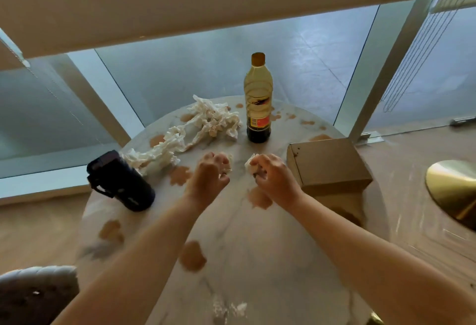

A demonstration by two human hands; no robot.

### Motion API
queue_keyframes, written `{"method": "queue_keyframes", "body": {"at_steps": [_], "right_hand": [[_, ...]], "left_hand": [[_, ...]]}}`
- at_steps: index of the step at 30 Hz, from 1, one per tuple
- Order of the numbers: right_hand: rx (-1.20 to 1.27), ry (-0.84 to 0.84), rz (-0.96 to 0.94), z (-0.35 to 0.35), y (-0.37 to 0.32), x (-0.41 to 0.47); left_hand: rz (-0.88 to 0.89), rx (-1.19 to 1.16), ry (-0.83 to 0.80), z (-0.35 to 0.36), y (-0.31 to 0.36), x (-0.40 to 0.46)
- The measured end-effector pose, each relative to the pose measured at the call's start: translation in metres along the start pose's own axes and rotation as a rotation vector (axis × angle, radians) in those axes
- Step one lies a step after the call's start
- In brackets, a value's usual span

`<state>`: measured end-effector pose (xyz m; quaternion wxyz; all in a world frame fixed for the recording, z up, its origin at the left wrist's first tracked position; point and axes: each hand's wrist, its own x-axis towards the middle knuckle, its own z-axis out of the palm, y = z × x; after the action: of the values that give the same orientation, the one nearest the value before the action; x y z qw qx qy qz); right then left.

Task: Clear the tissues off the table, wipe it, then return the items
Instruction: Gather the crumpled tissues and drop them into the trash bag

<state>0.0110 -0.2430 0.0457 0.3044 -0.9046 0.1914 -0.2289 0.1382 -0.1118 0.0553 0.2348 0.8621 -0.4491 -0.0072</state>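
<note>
A round pale marble table carries several brown spill stains. A long twisted heap of white tissues runs across its far left part. My left hand is closed around a small wad of tissue over the table's middle. My right hand grips another small white tissue wad just to the right of it. A tall plastic bottle with a yellow cap and a little dark liquid stands upright behind the hands. A dark flask stands at the left, and a brown cardboard box sits at the right.
Glass window panels with white frames run behind the table. A grey upholstered chair sits at the lower left. A round brass base lies on the wooden floor at the right.
</note>
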Motion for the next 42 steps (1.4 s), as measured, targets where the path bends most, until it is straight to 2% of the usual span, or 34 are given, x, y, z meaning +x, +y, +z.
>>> {"method": "queue_keyframes", "body": {"at_steps": [7,10,13,19,23,27,33,37,42], "right_hand": [[0.036,0.077,0.013,-0.068,0.027,-0.134],[0.002,0.116,0.048,-0.092,0.049,-0.201],[-0.020,0.123,0.170,-0.111,0.075,-0.266],[-0.044,0.050,0.447,-0.119,0.110,-0.368],[-0.028,-0.130,0.599,-0.116,0.120,-0.395],[-0.011,-0.170,0.583,-0.127,0.112,-0.386],[-0.018,-0.016,0.339,-0.133,0.071,-0.309],[0.015,0.027,0.176,-0.117,0.034,-0.229],[0.037,-0.028,0.068,-0.077,-0.004,-0.132]], "left_hand": [[0.046,-0.074,0.016,0.034,0.110,-0.098],[0.127,-0.171,-0.043,0.061,0.154,-0.139],[0.205,-0.239,-0.140,0.090,0.191,-0.171],[0.165,-0.272,-0.344,0.144,0.233,-0.212],[0.126,-0.236,-0.531,0.158,0.236,-0.231],[0.098,-0.249,-0.518,0.147,0.237,-0.229],[0.101,-0.265,-0.273,0.101,0.225,-0.197],[0.056,-0.236,-0.118,0.065,0.181,-0.165],[-0.062,-0.177,-0.014,0.018,0.109,-0.116]]}}
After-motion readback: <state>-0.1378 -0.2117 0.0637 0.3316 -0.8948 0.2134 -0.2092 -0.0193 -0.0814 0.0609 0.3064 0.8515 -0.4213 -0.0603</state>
